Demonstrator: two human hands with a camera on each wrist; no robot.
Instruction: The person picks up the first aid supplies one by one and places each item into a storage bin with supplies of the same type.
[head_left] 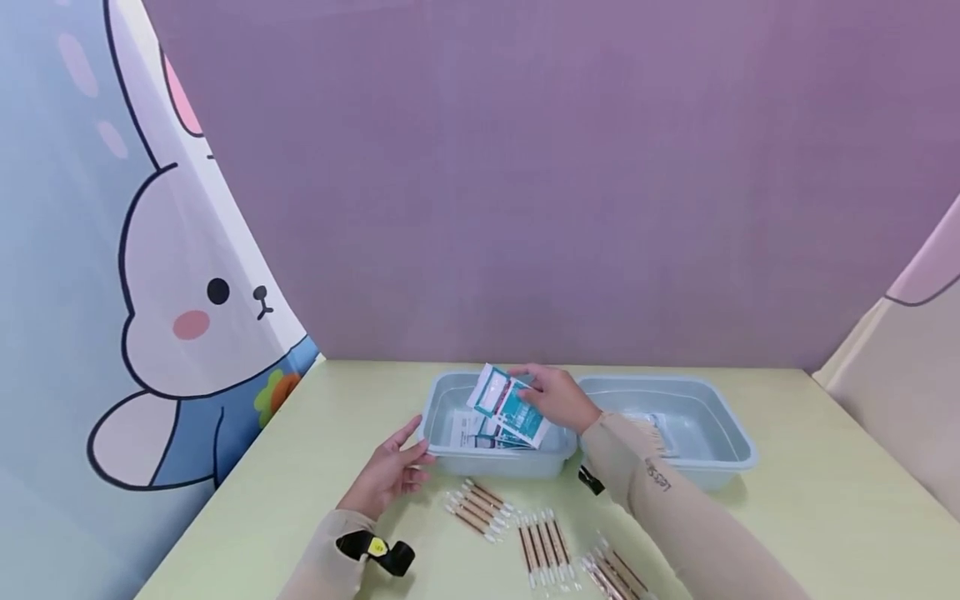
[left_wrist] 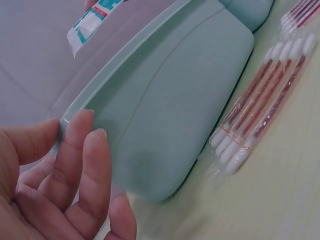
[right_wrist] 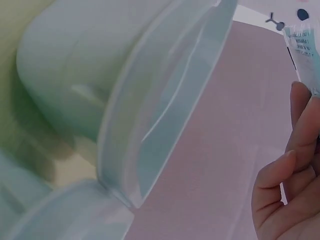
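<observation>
My right hand [head_left: 558, 398] pinches white-and-teal sachets [head_left: 522, 417] above the left pale blue basin [head_left: 495, 463]. In the right wrist view the fingers [right_wrist: 297, 125] stand at the sachet's lower edge, at the far right. Several more flat sachets [head_left: 487, 432] lie inside that basin. At its front left corner my left hand [head_left: 386, 473] touches the rim with loosely bent fingers. The left wrist view has the left hand [left_wrist: 60, 185] beside the basin's end wall, with fingertips right at the rim; a sachet [left_wrist: 92, 22] hangs beyond.
A second pale blue basin [head_left: 738, 446] stands on the right, with wooden-stick swabs [head_left: 648, 433] and a packet inside. In front lie clear-wrapped bundles of brown double-ended swabs: left [head_left: 480, 508], middle [head_left: 543, 546] and right [head_left: 615, 571]. A purple cloth [head_left: 525, 183] backs the yellowish table [head_left: 285, 500].
</observation>
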